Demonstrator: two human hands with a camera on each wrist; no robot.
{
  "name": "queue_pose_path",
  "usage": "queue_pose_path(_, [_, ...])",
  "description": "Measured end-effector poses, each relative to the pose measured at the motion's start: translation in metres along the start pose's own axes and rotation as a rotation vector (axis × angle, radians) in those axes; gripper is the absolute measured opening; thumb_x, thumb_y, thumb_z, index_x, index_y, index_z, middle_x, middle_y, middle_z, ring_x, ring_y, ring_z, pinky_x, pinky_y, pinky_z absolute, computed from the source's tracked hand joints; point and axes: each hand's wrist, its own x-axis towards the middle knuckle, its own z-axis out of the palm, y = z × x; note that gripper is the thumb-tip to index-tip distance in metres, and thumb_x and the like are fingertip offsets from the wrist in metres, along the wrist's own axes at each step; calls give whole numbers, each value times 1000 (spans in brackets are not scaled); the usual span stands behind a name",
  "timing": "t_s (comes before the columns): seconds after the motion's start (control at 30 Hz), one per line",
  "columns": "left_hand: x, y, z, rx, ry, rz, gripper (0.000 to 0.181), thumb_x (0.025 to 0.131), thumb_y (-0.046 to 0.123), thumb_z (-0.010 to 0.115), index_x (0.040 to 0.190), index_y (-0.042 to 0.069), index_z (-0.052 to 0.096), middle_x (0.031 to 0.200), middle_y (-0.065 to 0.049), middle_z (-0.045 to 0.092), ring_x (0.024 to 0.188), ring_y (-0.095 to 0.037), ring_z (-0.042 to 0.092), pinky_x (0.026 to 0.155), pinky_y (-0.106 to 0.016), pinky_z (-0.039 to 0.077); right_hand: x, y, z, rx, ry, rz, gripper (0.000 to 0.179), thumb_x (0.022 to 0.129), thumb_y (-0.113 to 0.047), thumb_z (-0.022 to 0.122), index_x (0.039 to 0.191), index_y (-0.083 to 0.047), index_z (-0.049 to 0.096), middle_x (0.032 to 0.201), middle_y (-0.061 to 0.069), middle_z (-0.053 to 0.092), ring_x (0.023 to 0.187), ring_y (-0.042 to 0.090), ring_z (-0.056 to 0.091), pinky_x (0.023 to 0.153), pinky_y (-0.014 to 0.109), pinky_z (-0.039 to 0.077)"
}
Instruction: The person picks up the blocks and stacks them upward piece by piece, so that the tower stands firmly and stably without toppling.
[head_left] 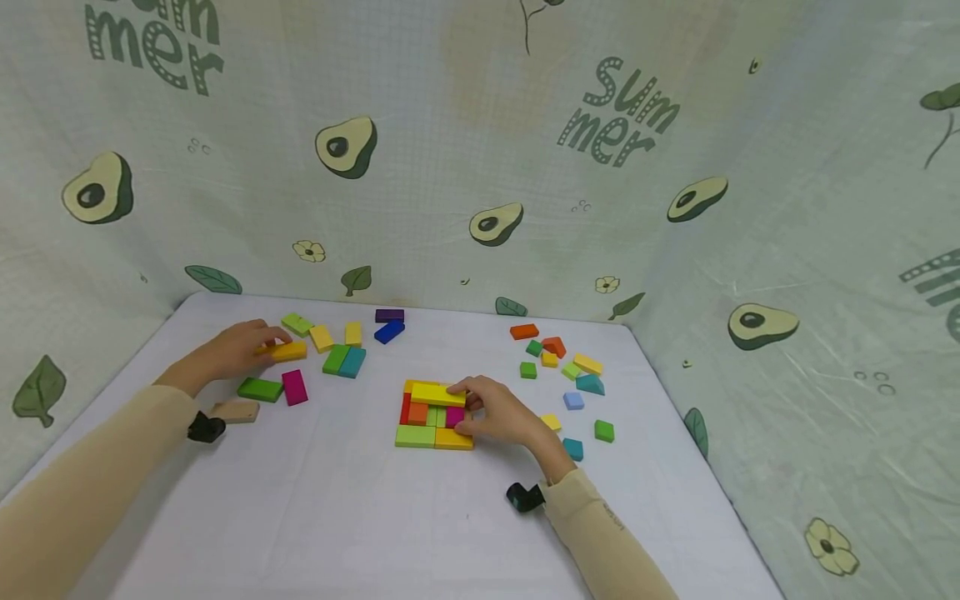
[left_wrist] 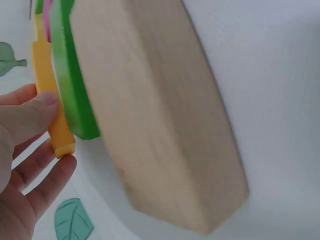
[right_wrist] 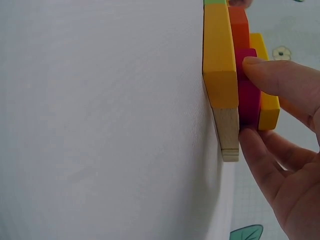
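Observation:
My left hand (head_left: 240,348) pinches one end of a long orange-yellow block (head_left: 288,352) at the table's left side; the thumb lies on it in the left wrist view. Close by are a green block (head_left: 260,389), a magenta block (head_left: 295,387) and a bare wooden block (left_wrist: 155,115). At mid-table, my right hand (head_left: 498,412) is at the right end of a rectangular block stack (head_left: 415,436). Its thumb and a finger press about a magenta block (right_wrist: 248,102). Another finger reaches the end of a long yellow block (head_left: 431,394) on top.
Yellow, green, teal, blue and purple blocks (head_left: 389,316) lie at the back left. Several small loose blocks (head_left: 573,401) are scattered right of the stack. A printed cloth (head_left: 420,167) hangs behind the white table (head_left: 337,517).

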Motion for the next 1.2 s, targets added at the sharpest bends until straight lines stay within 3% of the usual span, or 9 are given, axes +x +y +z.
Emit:
queue_pose_path(0.23, [0, 26, -9, 4, 42, 42, 40, 97, 4, 76, 136, 9, 68, 119, -14, 65, 108, -34, 59, 97, -59, 57, 1, 0, -1, -9, 1, -1, 52, 96, -21, 82, 144, -21, 62, 138, -4, 63, 116, 15, 62, 103, 32, 55])
queue_pose_path(0.63, [2, 116, 10, -13, 100, 299, 40, 94, 7, 81, 132, 17, 74, 116, -2, 69, 105, -22, 60, 94, -44, 60, 0, 3, 1, -4, 0, -4, 51, 96, -24, 82, 143, -21, 62, 138, -5, 64, 117, 16, 63, 103, 33, 56])
queue_pose_path(0.83, [3, 157, 20, -7, 97, 406, 37, 92, 8, 83, 127, 17, 76, 112, 1, 69, 101, -18, 61, 90, -38, 59, 0, 2, 1, -3, 5, -1, 51, 96, -23, 82, 143, -21, 62, 137, -4, 64, 116, 17, 63, 103, 34, 56])
queue_pose_path(1.03, [8, 181, 34, -41, 60, 455, 36, 94, 13, 82, 129, 17, 75, 113, 2, 69, 103, -16, 61, 91, -33, 59, 0, 3, 1, -6, 6, -5, 51, 95, -23, 83, 143, -20, 62, 137, -4, 64, 116, 16, 63, 103, 33, 56])
queue_pose_path(1.2, [12, 195, 46, -67, 42, 444, 37, 96, 15, 81, 132, 19, 75, 117, 2, 69, 108, -18, 62, 95, -36, 59, 0, 4, 0, 2, 4, -3, 51, 96, -24, 82, 142, -21, 63, 135, -4, 64, 116, 15, 63, 103, 33, 56])
